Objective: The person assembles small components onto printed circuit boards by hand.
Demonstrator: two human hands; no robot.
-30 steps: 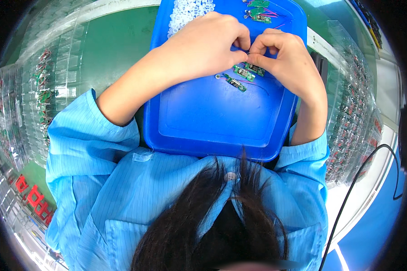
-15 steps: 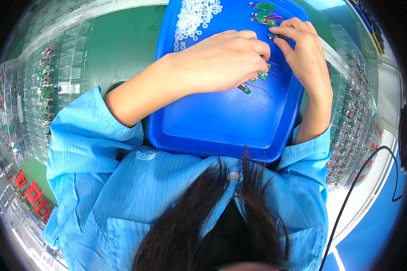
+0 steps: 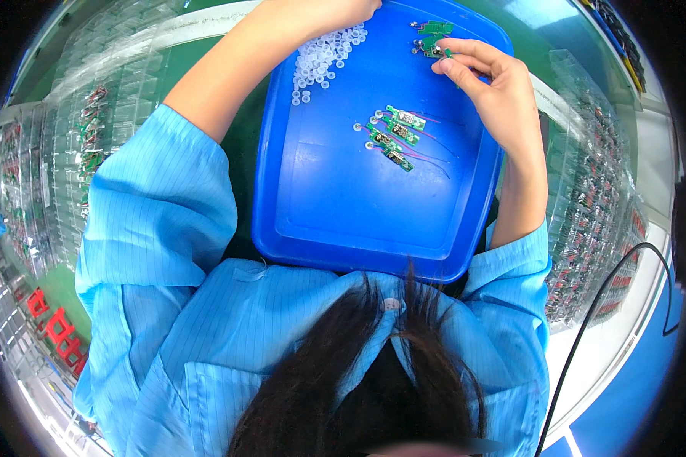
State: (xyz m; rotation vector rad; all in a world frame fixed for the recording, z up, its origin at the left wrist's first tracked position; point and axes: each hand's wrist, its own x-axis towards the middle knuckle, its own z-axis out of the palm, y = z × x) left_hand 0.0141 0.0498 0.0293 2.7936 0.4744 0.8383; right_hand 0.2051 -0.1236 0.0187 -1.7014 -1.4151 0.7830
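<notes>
Inside a blue tray [image 3: 343, 202] lies a group of several small green circuit boards [image 3: 400, 135] with thin wires and round metal discs. More green boards [image 3: 435, 28] lie at the tray's far right. Beside them, my right hand [image 3: 497, 82] pinches a small green circuit board [image 3: 447, 54] between thumb and forefinger, mostly covered by the fingers. My left hand [image 3: 343, 12] is at the far edge of the tray, beyond a pile of translucent white rings [image 3: 324, 57]. Its fingers are partly cut off by the picture's top edge.
Clear plastic trays packed with wired boards are stacked at right [image 3: 594, 190] and at left [image 3: 91, 145]. A black cable [image 3: 587, 324] curves down at the right. Red stools [image 3: 57, 327] stand on the floor at lower left.
My left hand has moved up and left, away from the middle boards, which now show fully. My right hand has shifted slightly left and lifts a board between its fingertips.
</notes>
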